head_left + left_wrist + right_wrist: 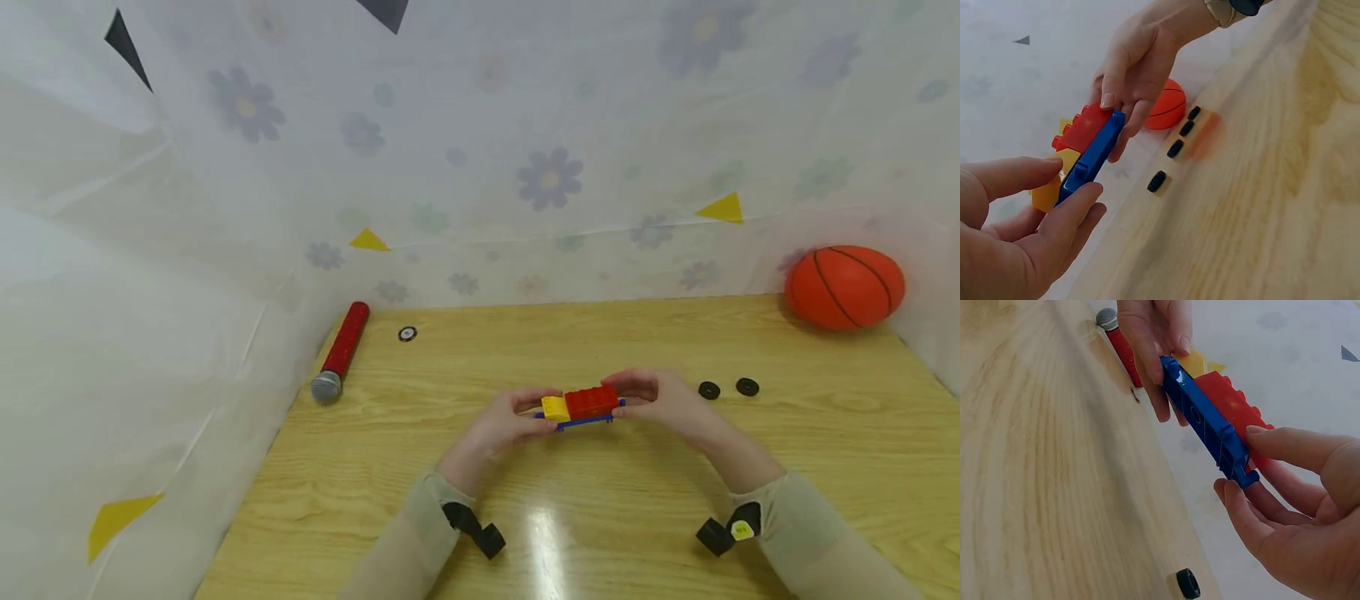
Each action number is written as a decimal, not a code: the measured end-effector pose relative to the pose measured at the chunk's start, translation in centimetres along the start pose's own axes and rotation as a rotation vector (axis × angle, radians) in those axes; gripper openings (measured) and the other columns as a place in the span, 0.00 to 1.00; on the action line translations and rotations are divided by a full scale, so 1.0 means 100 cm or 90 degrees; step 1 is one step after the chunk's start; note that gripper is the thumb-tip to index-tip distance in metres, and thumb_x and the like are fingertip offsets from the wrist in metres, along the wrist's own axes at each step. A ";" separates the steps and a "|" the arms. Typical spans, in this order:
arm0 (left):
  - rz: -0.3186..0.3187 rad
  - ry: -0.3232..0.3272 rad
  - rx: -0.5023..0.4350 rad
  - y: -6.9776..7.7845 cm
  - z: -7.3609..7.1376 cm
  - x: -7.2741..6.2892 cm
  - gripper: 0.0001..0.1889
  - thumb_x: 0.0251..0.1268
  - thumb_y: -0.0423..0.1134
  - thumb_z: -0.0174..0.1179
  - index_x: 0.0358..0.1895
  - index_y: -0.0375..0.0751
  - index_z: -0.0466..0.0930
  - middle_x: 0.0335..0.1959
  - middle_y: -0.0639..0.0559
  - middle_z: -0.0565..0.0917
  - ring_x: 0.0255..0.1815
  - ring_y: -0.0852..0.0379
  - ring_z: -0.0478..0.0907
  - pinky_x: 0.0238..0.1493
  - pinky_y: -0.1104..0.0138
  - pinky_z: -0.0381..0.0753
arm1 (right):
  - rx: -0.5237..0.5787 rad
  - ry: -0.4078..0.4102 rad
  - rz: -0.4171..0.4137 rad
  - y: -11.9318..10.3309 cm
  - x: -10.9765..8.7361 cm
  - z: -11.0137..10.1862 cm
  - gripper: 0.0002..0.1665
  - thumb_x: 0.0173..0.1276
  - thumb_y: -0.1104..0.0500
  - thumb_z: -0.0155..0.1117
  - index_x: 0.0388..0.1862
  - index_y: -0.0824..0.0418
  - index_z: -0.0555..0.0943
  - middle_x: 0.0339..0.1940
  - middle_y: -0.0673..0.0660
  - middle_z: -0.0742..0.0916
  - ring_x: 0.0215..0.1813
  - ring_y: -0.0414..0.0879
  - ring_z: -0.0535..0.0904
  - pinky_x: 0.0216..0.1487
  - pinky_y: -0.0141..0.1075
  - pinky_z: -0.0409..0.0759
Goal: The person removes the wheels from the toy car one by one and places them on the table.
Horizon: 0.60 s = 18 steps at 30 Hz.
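Above the table, both hands hold a toy block car between them. It has a blue base (586,422) topped with a red brick (592,403) and a yellow brick (555,408). My left hand (510,425) pinches the yellow end with thumb and fingers. At the red end, my right hand (671,406) grips the car, its thumb on the red brick (1229,403) and fingertips under the blue base (1200,415). The underside of the base faces the right wrist camera, and no wheels show on it. Black wheels (708,390) lie on the table beyond the right hand.
A red microphone (347,342) with a silver head lies at the left table edge, near a small round black-and-white disc (407,333). An orange ball (845,287) sits at the back right corner. Flowered sheeting (450,192) hangs behind the wooden table (337,500).
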<state>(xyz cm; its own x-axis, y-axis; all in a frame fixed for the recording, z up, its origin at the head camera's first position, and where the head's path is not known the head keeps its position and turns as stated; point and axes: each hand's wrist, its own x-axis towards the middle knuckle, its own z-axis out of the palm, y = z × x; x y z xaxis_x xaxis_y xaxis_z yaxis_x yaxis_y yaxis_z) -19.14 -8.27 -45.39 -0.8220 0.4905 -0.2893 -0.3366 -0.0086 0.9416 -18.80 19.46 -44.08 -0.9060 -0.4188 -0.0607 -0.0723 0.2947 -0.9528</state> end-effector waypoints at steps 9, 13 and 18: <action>0.014 0.028 0.103 -0.018 0.001 0.000 0.24 0.60 0.23 0.64 0.59 0.43 0.82 0.61 0.44 0.80 0.51 0.53 0.83 0.46 0.66 0.86 | -0.078 0.005 0.006 0.020 -0.006 0.009 0.28 0.62 0.62 0.73 0.59 0.68 0.78 0.57 0.68 0.83 0.58 0.58 0.82 0.51 0.34 0.84; 0.049 0.058 0.210 -0.022 0.003 0.003 0.23 0.57 0.25 0.68 0.57 0.45 0.84 0.54 0.46 0.83 0.46 0.56 0.84 0.42 0.68 0.84 | -0.100 0.014 0.008 0.023 -0.007 0.013 0.27 0.59 0.65 0.74 0.57 0.68 0.78 0.55 0.67 0.84 0.56 0.58 0.82 0.50 0.34 0.84; 0.086 0.081 0.340 -0.023 0.005 0.009 0.22 0.56 0.28 0.71 0.55 0.49 0.85 0.49 0.48 0.85 0.42 0.58 0.83 0.39 0.70 0.82 | -0.174 0.036 0.001 0.026 -0.007 0.016 0.24 0.58 0.65 0.75 0.54 0.65 0.80 0.52 0.63 0.85 0.52 0.56 0.83 0.48 0.38 0.86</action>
<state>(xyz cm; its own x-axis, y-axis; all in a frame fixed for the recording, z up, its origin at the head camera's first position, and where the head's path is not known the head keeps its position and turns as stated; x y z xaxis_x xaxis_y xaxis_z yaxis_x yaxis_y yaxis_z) -18.87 -7.43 -47.73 -0.9019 0.4059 -0.1479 0.0268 0.3944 0.9186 -17.66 19.15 -47.02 -0.9274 -0.3721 -0.0381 -0.1741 0.5196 -0.8365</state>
